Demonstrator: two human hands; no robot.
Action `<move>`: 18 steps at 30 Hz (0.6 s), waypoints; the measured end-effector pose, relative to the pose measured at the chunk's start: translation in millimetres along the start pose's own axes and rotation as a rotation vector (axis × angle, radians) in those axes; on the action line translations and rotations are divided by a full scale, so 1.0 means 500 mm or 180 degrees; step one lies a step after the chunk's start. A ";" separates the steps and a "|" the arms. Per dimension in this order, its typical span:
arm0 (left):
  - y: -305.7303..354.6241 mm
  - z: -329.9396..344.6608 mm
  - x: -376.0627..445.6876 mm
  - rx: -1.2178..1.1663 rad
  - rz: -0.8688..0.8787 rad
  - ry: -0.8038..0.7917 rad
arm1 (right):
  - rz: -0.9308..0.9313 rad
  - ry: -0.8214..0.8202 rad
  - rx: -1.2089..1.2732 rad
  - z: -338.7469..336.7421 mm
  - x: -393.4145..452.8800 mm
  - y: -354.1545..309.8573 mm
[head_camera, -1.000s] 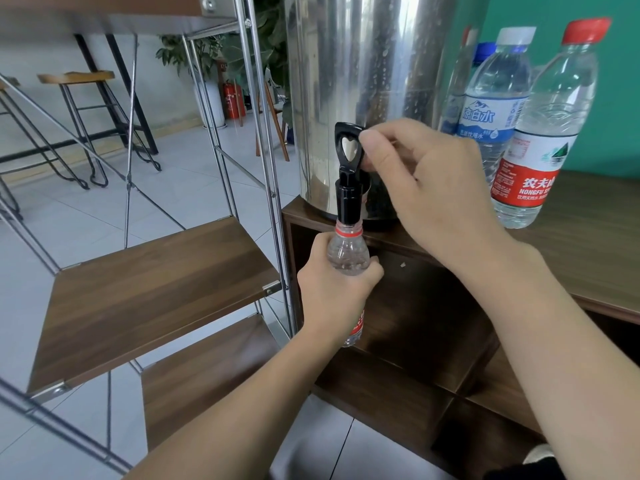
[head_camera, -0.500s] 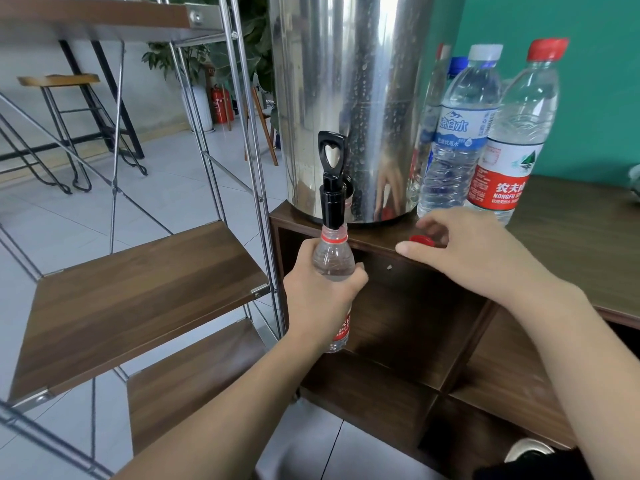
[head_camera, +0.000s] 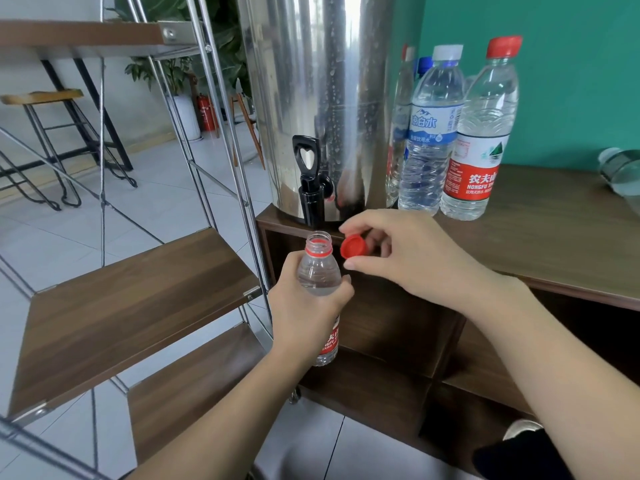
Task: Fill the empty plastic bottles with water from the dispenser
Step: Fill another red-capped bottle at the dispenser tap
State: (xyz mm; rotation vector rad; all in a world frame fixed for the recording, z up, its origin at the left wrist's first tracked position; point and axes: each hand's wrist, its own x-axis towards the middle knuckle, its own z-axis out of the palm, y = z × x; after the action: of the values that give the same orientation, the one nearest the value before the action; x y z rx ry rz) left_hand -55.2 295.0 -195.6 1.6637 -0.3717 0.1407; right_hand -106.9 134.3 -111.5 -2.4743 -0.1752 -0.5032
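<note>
My left hand grips a small clear bottle with a red label, upright and uncapped, water reaching up to its shoulder. Its mouth sits a little below the black tap of the steel dispenser. My right hand pinches a red cap just right of the bottle's mouth, not touching it. The tap's lever stands upright with no hand on it.
Several capped bottles stand right of the dispenser on the wooden counter, among them a blue-labelled bottle and a red-labelled bottle. A metal-framed shelf rack stands at left. A glass object lies at the far right.
My right hand left the tap lever, picked the red cap off the counter and brought it beside the bottle's mouth. My left hand lowered the bottle away from the spout.
</note>
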 end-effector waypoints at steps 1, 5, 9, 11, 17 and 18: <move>0.003 -0.001 -0.003 -0.0014 0.0042 -0.0034 | -0.0061 0.0015 0.0104 0.002 0.000 -0.005; 0.008 -0.003 -0.015 0.0041 0.0216 -0.0162 | -0.0135 0.0007 0.0499 0.001 0.000 -0.014; 0.009 -0.003 -0.018 0.0136 0.0303 -0.0352 | -0.0125 -0.0095 0.0659 -0.015 -0.005 -0.016; 0.011 -0.005 -0.021 0.0233 0.0307 -0.0478 | -0.0117 -0.0155 0.0724 -0.023 -0.008 -0.015; 0.015 -0.005 -0.033 0.0555 0.0491 -0.0698 | -0.0170 -0.0566 0.0166 -0.047 -0.013 -0.028; 0.014 -0.003 -0.035 0.0555 0.0484 -0.0716 | -0.0131 -0.0579 0.0100 -0.049 -0.013 -0.029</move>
State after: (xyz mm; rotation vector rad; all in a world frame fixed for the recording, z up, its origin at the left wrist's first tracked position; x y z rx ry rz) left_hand -73.8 298.5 -194.2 1.8286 -0.6728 0.1011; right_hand -124.2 131.8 -87.9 -2.4887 -0.3052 -0.2896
